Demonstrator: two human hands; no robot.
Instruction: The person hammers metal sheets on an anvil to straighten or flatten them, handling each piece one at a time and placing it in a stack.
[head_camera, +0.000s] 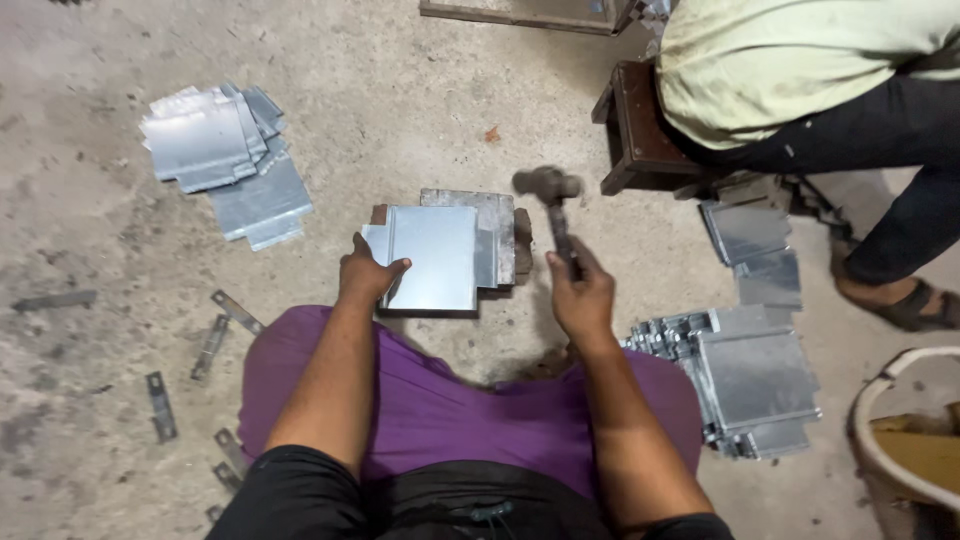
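Observation:
My left hand (366, 274) presses on the left edge of a shiny rectangular sheet-metal piece (432, 256), which lies on a flat metal block (497, 226) on the concrete floor. My right hand (580, 290) grips the handle of a hammer (548, 186), whose blurred head hangs above the block's right side, clear of the sheet. My knees under purple cloth fill the bottom of the view.
A pile of cut sheet-metal pieces (222, 150) lies far left, and a bigger stack (745, 375) lies at my right. Another person (800, 70) sits on a wooden stool (640, 130) at the upper right. Small metal strips (210, 345) are scattered on the left floor. A round tub (905, 420) stands at the bottom right.

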